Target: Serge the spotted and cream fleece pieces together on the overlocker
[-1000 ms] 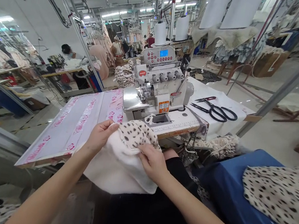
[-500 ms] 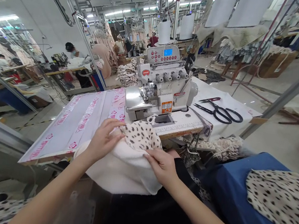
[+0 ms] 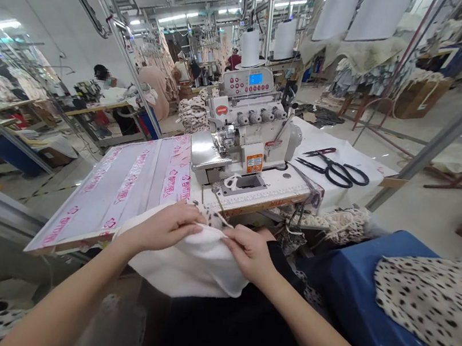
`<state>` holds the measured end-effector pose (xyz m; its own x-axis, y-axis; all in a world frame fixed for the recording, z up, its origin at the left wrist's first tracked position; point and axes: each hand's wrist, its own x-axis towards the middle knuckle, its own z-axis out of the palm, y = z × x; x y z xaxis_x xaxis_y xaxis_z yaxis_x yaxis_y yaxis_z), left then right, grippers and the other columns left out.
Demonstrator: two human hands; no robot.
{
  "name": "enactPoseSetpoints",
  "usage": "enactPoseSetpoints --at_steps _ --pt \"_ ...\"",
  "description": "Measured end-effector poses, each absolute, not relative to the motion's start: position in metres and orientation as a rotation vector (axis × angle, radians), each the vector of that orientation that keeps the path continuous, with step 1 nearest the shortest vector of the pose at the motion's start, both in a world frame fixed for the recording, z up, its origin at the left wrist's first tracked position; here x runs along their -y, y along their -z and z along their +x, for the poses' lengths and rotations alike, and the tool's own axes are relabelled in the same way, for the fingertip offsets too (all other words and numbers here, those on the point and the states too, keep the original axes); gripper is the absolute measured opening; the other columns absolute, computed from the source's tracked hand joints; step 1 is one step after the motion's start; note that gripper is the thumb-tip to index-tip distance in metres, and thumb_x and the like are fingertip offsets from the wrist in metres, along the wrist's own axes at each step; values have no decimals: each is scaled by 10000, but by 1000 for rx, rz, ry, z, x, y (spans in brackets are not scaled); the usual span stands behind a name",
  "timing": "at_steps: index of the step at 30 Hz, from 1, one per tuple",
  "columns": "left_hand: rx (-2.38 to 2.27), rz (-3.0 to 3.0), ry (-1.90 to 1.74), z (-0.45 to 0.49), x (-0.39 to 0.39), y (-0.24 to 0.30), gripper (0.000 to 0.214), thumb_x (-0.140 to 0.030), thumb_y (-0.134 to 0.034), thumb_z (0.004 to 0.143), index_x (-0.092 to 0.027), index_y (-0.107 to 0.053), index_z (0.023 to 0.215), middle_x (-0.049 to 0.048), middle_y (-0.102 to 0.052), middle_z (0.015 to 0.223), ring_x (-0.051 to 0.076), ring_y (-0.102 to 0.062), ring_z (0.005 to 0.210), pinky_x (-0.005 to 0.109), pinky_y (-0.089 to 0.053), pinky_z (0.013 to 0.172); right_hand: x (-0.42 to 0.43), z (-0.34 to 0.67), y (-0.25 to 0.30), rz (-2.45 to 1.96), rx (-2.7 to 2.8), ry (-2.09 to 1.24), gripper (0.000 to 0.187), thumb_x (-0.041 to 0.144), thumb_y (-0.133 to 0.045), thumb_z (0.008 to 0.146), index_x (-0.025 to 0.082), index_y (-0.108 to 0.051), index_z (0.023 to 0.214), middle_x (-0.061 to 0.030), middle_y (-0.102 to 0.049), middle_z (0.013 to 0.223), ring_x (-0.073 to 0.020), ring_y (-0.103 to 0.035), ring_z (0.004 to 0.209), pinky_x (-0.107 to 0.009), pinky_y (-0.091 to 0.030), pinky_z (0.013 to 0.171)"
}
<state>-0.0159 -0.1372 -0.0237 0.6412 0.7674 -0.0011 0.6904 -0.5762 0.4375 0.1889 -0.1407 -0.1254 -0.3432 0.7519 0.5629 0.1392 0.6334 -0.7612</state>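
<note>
Between my hands is a piece of fleece fabric (image 3: 194, 269), white on the side facing me, with a strip of black-spotted cream showing at its far edge. My left hand (image 3: 173, 224) pinches the upper edge on the left. A short way to the right, my right hand (image 3: 247, 250) grips the same edge between thumb and fingers. The cloth hangs down over my dark lap, and its left part lies by the table edge. Just beyond it stands an overlock sewing machine (image 3: 248, 132), with a bit of white fabric or thread near its front plate.
Black scissors (image 3: 346, 174) and small thread snips (image 3: 318, 152) lie right of the machine. Spotted fabric (image 3: 432, 307) drapes over a blue cover (image 3: 372, 275) at my right. Thread cones (image 3: 250, 47) stand behind. A co-worker (image 3: 104, 78) sits far left.
My left hand has moved down and right, closer to my right hand. The spotted side, broadly visible before, is now mostly folded behind the white side.
</note>
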Motion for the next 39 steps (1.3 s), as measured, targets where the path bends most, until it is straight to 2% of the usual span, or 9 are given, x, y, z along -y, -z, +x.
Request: enactPoseSetpoints --at_steps 4,10,13,17,25,39 --pt "-1210 2326 -307 -20 141 21 240 -353 -424 854 -190 -579 937 47 -587 936 168 -528 848 252 -383 768 142 188 121 -686 1841 -867 195 283 -463 876 194 -636 884 -13 -553 713 -127 -537 665 -229 -418 610" --pt "-1198 2320 -367 -15 140 25 213 -361 -486 829 -199 -594 918 38 -574 912 158 -519 845 246 -377 765 144 183 118 -677 1742 -957 159 268 -493 860 197 -636 865 -18 -622 790 -136 -571 730 -237 -432 665" --pt "-1133 2335 -360 -10 139 27 209 -364 -539 802 -215 -621 924 30 -565 861 146 -514 825 240 -374 748 145 183 118 -682 1763 -917 167 262 -492 859 197 -645 858 -13 -595 727 -127 -559 672 -231 -425 618" --pt "-1085 2433 -389 -7 141 30 184 -322 -506 829 -192 -631 868 33 -544 816 130 -504 778 238 -369 716 146 185 119 -689 1778 -819 151 235 -503 851 190 -646 832 -5 -552 664 -118 -526 617 -226 -406 572" --pt "-1071 2723 -591 -13 143 42 169 -206 -502 834 -237 -614 956 28 -546 850 141 -485 845 285 -341 770 146 188 126 -621 1754 -675 141 161 -486 845 200 -619 868 -36 -590 791 -147 -563 754 -267 -459 670" --pt "-915 3011 -928 -13 145 57 257 -78 -590 749 -214 -557 965 22 -530 821 123 -457 750 312 -353 699 148 187 127 -635 1831 -436 140 138 -489 842 200 -597 904 -46 -578 848 -135 -563 753 -239 -469 646"
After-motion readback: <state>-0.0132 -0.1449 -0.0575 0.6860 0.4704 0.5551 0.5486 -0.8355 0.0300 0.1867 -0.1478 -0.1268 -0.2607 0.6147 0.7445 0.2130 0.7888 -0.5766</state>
